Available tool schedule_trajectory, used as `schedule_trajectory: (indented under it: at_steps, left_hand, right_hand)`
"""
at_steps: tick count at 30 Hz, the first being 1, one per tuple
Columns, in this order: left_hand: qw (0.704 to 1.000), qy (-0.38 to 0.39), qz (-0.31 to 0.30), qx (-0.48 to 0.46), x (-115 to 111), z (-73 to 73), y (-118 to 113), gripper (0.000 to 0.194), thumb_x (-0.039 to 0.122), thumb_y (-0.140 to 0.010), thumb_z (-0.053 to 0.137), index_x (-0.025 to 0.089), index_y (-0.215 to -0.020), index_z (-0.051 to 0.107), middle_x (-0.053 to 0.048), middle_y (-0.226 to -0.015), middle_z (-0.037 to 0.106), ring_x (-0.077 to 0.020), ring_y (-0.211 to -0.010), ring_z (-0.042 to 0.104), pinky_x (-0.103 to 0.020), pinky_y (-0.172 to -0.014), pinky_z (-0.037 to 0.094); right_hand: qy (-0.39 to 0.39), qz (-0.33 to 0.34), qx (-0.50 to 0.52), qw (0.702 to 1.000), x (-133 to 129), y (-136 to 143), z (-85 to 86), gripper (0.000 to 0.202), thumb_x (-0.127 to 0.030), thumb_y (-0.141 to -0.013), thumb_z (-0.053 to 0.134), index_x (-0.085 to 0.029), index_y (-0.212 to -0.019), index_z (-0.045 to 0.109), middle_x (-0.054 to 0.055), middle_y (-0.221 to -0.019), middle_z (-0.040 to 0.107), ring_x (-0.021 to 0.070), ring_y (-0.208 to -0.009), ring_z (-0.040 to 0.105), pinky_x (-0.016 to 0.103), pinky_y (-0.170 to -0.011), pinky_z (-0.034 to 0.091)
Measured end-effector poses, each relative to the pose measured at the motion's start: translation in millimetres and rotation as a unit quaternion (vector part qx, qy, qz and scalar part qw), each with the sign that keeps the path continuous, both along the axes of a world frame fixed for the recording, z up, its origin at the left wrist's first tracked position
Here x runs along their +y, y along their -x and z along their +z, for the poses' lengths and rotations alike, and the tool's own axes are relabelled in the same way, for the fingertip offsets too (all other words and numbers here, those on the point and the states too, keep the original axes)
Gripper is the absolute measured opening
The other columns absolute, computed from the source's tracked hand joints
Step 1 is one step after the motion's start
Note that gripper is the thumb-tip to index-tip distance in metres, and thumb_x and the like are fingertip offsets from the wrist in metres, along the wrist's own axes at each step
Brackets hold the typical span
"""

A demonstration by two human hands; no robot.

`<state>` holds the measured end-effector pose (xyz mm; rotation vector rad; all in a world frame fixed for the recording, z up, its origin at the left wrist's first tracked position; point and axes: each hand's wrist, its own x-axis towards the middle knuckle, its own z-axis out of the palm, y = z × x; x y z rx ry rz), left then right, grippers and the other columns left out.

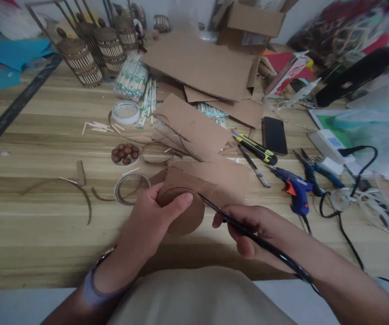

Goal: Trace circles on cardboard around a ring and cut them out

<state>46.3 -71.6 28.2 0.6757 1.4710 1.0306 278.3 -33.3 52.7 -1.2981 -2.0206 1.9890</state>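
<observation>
My left hand (154,216) is closed on a round cardboard disc (186,219), its thumb pressed flat on the face. Behind the disc, against its upper edge, is a cardboard piece (194,183); I cannot tell whether the two are joined. My right hand (252,228) grips a slim black pen-like tool (265,243) with what looks like a cord at its rear. The thin tip of this tool meets the disc's upper right edge, by the cardboard piece. Both hands are just above the table's near side.
Left of the hands are a tape roll (131,187) and a dish of brown balls (125,153). A yellow-black utility knife (255,146), phone (274,135), blue glue gun (292,187) and pliers (316,171) lie right. Cardboard sheets (204,67) and lantern-like models (79,61) stand behind.
</observation>
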Motion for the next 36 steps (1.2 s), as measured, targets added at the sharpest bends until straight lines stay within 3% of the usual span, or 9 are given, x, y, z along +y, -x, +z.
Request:
schedule_trajectory:
  at_steps: [3,7,12,17,27,36]
  left_hand:
    - [1.000,0.008,-0.021,0.017,-2.4,-0.8,-1.2,0.027,0.045,-0.072,0.085,0.021,-0.085,0.079,0.001,-0.074,0.077,-0.0176,-0.069,0.067,-0.024,-0.060,0.050]
    - [0.999,0.008,-0.044,0.019,-4.8,-1.6,-3.3,0.029,0.046,-0.072,0.084,0.022,-0.086,0.079,0.001,-0.076,0.077,-0.0184,-0.070,0.066,-0.026,-0.060,0.051]
    - [0.998,0.032,-0.049,0.011,-5.9,0.2,-6.6,0.033,0.049,-0.070,0.084,0.021,-0.087,0.078,-0.001,-0.078,0.078,-0.0202,-0.071,0.067,-0.028,-0.061,0.051]
    - [0.998,0.042,-0.039,-0.014,-6.4,0.0,-8.6,0.040,0.050,-0.067,0.085,0.020,-0.092,0.078,-0.003,-0.082,0.079,-0.0224,-0.074,0.068,-0.031,-0.065,0.053]
    - [0.998,0.055,-0.037,-0.010,-7.0,8.0,-11.0,0.043,0.050,-0.067,0.082,0.019,-0.096,0.076,-0.005,-0.086,0.080,-0.0259,-0.081,0.071,-0.035,-0.070,0.055]
    - [0.998,0.056,-0.036,0.005,-6.1,7.9,-12.0,0.040,0.050,-0.067,0.080,0.020,-0.094,0.076,-0.005,-0.086,0.080,-0.0272,-0.082,0.071,-0.036,-0.070,0.055]
  right_hand:
    - [0.020,0.003,0.033,0.999,0.5,2.7,-1.0,0.068,-0.081,-0.082,0.066,-0.018,-0.108,0.066,-0.007,-0.066,0.042,0.0117,-0.058,0.034,0.024,-0.052,0.025]
    - [0.002,0.003,0.074,0.997,1.2,7.7,0.3,0.078,-0.090,-0.081,0.054,-0.017,-0.105,0.065,-0.005,-0.070,0.044,0.0122,-0.061,0.036,0.025,-0.054,0.027]
    - [-0.026,0.006,0.092,0.995,-0.3,11.7,0.3,0.075,-0.091,-0.082,0.047,-0.017,-0.092,0.059,-0.002,-0.076,0.049,0.0135,-0.065,0.040,0.026,-0.056,0.031]
    - [-0.022,-0.002,0.115,0.993,-4.0,14.9,-1.3,0.072,-0.092,-0.082,0.044,-0.020,-0.080,0.049,-0.003,-0.075,0.044,0.0127,-0.065,0.036,0.027,-0.056,0.030]
    - [-0.051,0.001,0.135,0.990,-10.1,15.6,-5.0,0.070,-0.088,-0.088,0.043,-0.018,-0.087,0.053,-0.002,-0.075,0.044,0.0132,-0.064,0.036,0.027,-0.055,0.028]
    - [-0.033,-0.020,0.141,0.989,-13.3,19.0,-2.8,0.068,-0.088,-0.086,0.047,-0.021,-0.078,0.048,-0.003,-0.071,0.041,0.0132,-0.062,0.032,0.027,-0.053,0.024]
